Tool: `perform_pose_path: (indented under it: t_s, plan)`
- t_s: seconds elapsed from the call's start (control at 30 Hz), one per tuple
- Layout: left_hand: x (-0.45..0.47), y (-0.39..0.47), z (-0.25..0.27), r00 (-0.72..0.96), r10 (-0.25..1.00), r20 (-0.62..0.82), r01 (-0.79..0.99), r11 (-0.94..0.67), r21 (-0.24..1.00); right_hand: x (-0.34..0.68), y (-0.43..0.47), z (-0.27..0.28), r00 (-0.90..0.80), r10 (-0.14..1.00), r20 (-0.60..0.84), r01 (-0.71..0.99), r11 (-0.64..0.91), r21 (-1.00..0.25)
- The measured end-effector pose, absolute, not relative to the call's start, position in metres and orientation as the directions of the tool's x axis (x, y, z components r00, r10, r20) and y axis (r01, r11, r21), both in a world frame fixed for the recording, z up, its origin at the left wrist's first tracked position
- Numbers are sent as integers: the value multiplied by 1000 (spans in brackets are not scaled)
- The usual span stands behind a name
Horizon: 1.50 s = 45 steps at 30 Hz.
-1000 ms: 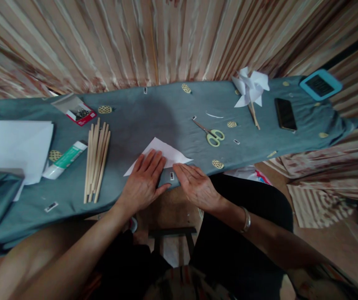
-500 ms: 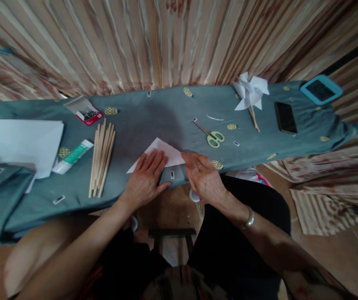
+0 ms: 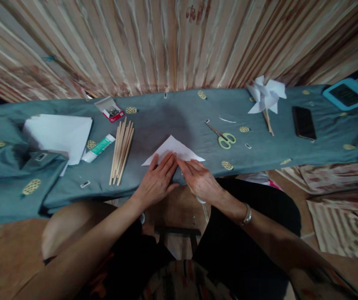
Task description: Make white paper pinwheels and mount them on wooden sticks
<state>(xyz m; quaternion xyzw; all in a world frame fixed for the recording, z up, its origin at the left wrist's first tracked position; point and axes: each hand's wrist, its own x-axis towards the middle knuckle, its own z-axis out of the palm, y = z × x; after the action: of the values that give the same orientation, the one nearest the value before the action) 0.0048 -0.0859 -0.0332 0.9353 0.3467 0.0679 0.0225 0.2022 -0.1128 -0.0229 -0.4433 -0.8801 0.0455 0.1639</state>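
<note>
A plain white paper triangle lies flat on the cloth-covered surface, directly in front of the person, between the bundle of wooden dowels and the green-handled scissors. Its blunt top corner points away from the person, while two slimmer, sharper corners reach out left and right; the upper sides look straight and crisp, and the lower edge is partly hidden by fingers. The left grip is released, spread palm-down with its fingers on the paper. The right grip bunches its fingertips at the middle, close beside the left's; whether they pinch the sheet, I cannot tell.
</note>
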Motion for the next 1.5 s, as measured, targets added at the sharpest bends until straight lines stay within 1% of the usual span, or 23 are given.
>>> perform_pose_path:
  t_s: [0.1, 0.2, 0.3, 0.4, 0.67, 0.8, 0.9, 1.07, 1.17, 1.23, 1.3, 1.33, 1.4, 1.43, 1.5]
  plan:
    - [5, -93, -30, 737, 666, 118, 654, -746, 121, 201, -113, -25, -533, 815, 228, 780, 578, -239]
    - [6, -92, -29, 718, 688, 108, 673, -725, 147, 201, -113, -27, -528, 816, 235, 787, 574, -226]
    - [1, -89, -31, 732, 671, 121, 658, -741, 132, 203, -114, -28, -538, 803, 255, 781, 589, -207]
    - [-11, -88, -31, 735, 665, 133, 654, -747, 117, 205, -114, -29, -534, 803, 264, 779, 589, -216]
    - [-55, -90, -23, 692, 708, 139, 695, -706, 138, 205, -115, -31, -529, 812, 248, 787, 578, -215]
    - [-73, -91, -23, 681, 718, 146, 708, -696, 121, 206, -114, -29, -531, 806, 261, 785, 584, -206]
    - [-81, -94, -24, 678, 718, 157, 715, -694, 83, 206, -114, -29, -533, 802, 269, 783, 588, -203]
    - [-84, -95, -19, 678, 714, 174, 723, -690, 18, 205, -116, -30, -499, 821, 279, 780, 565, -267]
    - [-81, -93, -9, 668, 719, 193, 732, -681, 6, 208, -112, -26, -424, 843, 330, 766, 529, -366]
    - [-76, -89, -2, 625, 749, 219, 762, -646, 37, 212, -104, -22, -330, 873, 360, 752, 474, -459]
    - [-68, -85, 1, 553, 797, 243, 799, -590, 116, 218, -92, -17, -217, 898, 383, 748, 405, -525]
    - [-63, -81, -1, 527, 802, 281, 798, -581, 162, 221, -85, -14, -164, 906, 391, 757, 370, -539]
    - [-51, -73, -9, 457, 827, 328, 782, -549, 296, 227, -70, -12, -90, 919, 385, 780, 305, -547]
    - [-45, -68, -15, 410, 844, 345, 764, -525, 376, 228, -63, -11, -66, 931, 358, 792, 267, -550]
    - [-33, -57, -28, 330, 889, 318, 721, -455, 523, 229, -51, -11, -55, 965, 256, 802, 195, -565]
